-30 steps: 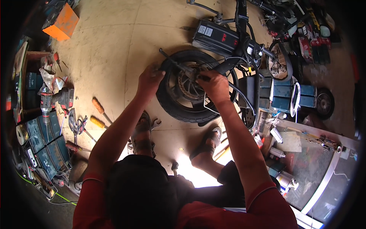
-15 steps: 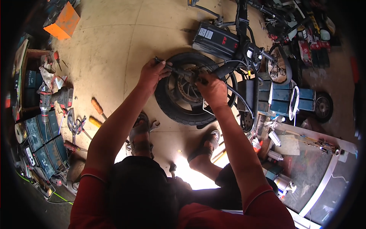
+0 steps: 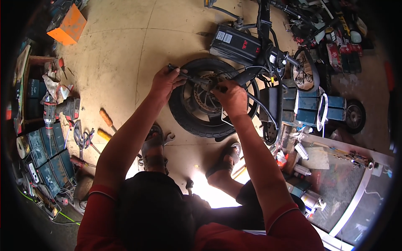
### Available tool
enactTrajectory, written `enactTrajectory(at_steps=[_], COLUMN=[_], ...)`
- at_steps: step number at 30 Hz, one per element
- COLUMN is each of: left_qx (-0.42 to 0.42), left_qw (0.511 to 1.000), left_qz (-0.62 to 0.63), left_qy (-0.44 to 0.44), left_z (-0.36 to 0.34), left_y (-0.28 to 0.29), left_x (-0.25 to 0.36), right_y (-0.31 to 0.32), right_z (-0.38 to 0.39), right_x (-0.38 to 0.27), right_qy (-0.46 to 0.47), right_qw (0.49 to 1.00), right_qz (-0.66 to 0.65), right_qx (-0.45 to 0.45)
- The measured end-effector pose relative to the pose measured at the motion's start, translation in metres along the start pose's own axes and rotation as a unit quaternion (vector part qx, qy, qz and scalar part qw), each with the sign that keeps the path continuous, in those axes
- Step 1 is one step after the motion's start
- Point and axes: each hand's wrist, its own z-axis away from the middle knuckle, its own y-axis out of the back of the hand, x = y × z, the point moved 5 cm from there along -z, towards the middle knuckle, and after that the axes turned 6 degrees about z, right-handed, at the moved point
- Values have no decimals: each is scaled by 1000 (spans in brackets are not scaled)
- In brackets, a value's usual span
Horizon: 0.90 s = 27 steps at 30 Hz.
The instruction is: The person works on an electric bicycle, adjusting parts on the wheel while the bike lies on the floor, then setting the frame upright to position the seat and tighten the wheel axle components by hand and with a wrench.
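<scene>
Has a drill [image 3: 49,113] far left of the wheel [image 3: 190,125], well apart from it, and an orange box [image 3: 67,25] on the same side, farther out from the body than the wheel. Has a yellow handle [image 3: 104,134] and an orange handle [image 3: 105,117] between drill and wheel, close to each other on the floor [image 3: 121,50].

Holds the left forearm slanted up from lower left, elbow bent outward, wrist just left of the wheel. Wraps the left hand [image 3: 164,83] closed round the outer end of a dark bar [image 3: 194,78], thumb on top, fingers curled beneath, with a short tip poking out past them. Holds the bar slanting across the wheel's left part toward the hub. Has a spanner [image 3: 169,138] at the wheel's near left.

Has the wheel ahead of both feet, brake disc [image 3: 198,100] in plain view. Holds the right forearm angled in from lower right, wrist above the wheel's right part. Sets the right hand [image 3: 232,100] at the hub, back upward, fingers bent and pointing left, near the bar's inner end. Cannot tell how tightly closed, nor make out the dark piece by the fingers. Has a black box [image 3: 235,44] just beyond the wheel, toward its right, and a small tyre [image 3: 355,117] well apart on the wheel's far right.
</scene>
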Motion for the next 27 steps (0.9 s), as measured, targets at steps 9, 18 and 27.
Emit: enactTrajectory(at_steps=[9, 18, 27], left_qx=[4, 4, 6], left_qw=[1000, 1000, 1000], left_qz=[-2, -11, -13], left_qy=[1, 2, 1], left_z=[1, 2, 2], left_y=[-3, -5, -2], left_x=[1, 2, 2], right_y=[5, 6, 7], right_z=[2, -3, -6], right_x=[-8, -1, -9], right_qy=[29, 22, 18], right_qw=[999, 999, 997], right_qz=[3, -28, 54], right_qx=[25, -11, -42])
